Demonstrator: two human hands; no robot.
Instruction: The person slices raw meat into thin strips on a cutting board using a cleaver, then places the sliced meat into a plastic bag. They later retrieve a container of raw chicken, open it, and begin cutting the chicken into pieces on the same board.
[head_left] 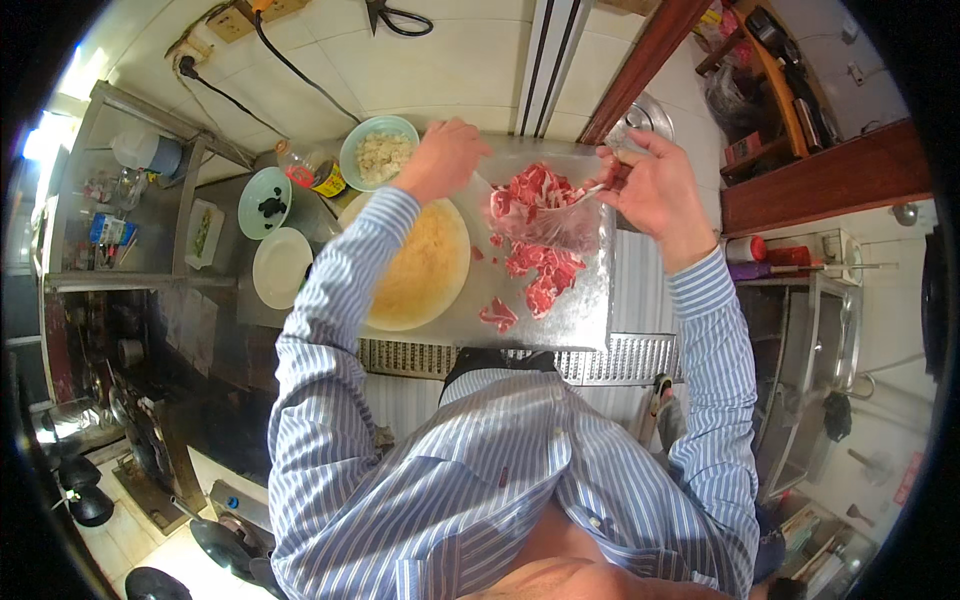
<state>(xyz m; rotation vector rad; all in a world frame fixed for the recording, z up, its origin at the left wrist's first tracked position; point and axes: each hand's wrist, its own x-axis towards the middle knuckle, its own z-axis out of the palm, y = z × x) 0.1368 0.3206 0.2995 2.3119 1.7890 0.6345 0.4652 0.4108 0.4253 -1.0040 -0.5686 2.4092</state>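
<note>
A clear plastic bag with red-and-white sliced raw meat in it hangs between my hands over the metal table. My left hand is closed at the bag's far left edge. On the right side, my right hand pinches the bag's gathered edge between thumb and fingers, its other fingers raised. More meat slices lie loose on the metal tabletop below the bag, with a smaller piece of meat nearer me. A round, yellowish cutting board rests left of the meat, partly behind my left sleeve.
Behind the board stands a pale green bowl of chopped white food. Further left are a bowl with dark pieces, a white plate, a red-labelled bottle and a yellow-labelled jar. A wooden post rises at the back right.
</note>
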